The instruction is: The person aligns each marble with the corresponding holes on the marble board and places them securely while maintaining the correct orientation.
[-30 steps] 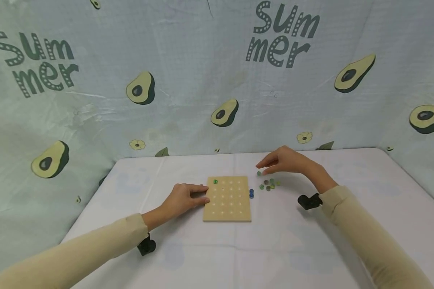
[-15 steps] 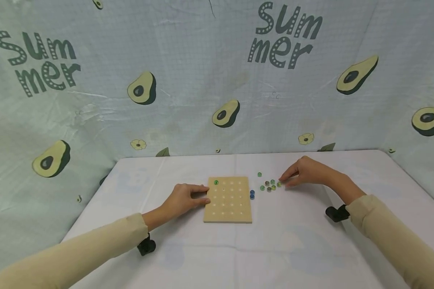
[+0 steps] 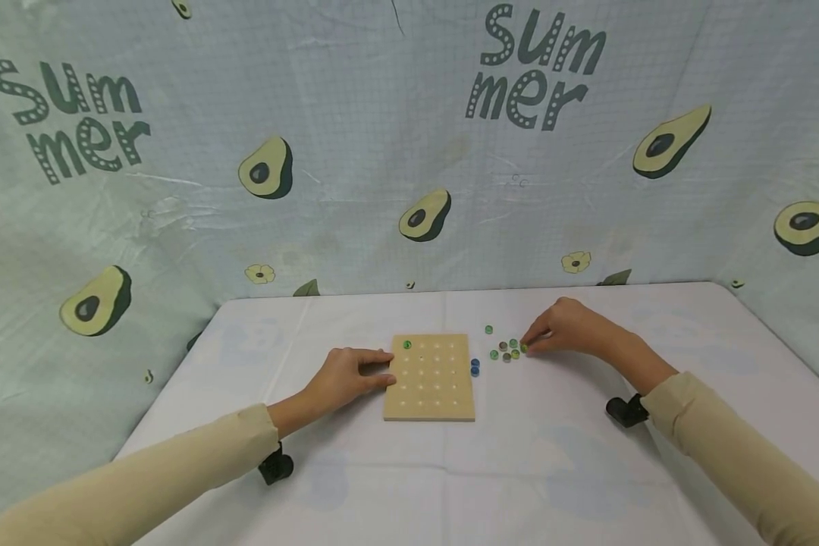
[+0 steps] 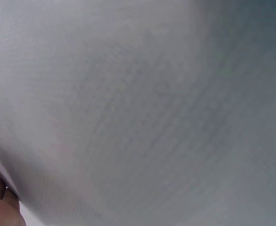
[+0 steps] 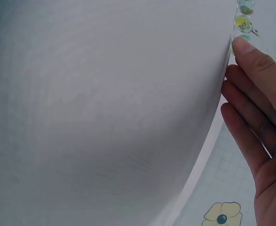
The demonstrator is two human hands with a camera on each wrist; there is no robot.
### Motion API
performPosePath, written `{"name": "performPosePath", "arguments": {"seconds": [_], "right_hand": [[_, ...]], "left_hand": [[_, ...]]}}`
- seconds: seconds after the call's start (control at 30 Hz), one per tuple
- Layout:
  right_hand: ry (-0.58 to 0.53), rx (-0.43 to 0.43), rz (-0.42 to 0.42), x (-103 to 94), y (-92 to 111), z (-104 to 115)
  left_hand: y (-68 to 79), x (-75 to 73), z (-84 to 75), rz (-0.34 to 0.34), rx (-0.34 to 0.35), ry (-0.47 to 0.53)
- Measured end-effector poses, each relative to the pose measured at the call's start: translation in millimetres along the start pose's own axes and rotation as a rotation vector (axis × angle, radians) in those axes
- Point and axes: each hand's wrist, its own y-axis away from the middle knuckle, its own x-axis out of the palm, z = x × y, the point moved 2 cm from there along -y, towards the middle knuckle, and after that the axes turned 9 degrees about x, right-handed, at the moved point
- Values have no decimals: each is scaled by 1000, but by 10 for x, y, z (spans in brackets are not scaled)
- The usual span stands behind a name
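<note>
A square wooden board with rows of small hollows lies mid-table, a green marble in its far left hollow. My left hand rests at the board's left edge, forefinger and thumb touching it, apart from each other. To the right of the board, my right hand pinches a yellow-green marble at the right end of a loose cluster of glass marbles. In the right wrist view its thumb covers most of that marble, beside other marbles. The left wrist view shows mostly blurred cloth.
Two blue marbles lie against the board's right edge. A lone green marble sits behind the cluster. White cloth covers the table, and a patterned curtain hangs behind its far edge.
My right hand has moved from beside the lone green marble to the right end of the cluster, then slightly left with the yellow-green marble. My left hand and the board have stayed put.
</note>
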Motion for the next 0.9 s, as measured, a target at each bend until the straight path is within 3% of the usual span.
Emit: {"name": "performPosePath", "arguments": {"seconds": [0.3,0.9], "right_hand": [[-42,-19,-18,31,27,-74],[-120,38,-57,-96,149,-70]], "left_hand": [[11,-2,-21,2,-15,10],[15,-2,-32,-6,-6,7]]}}
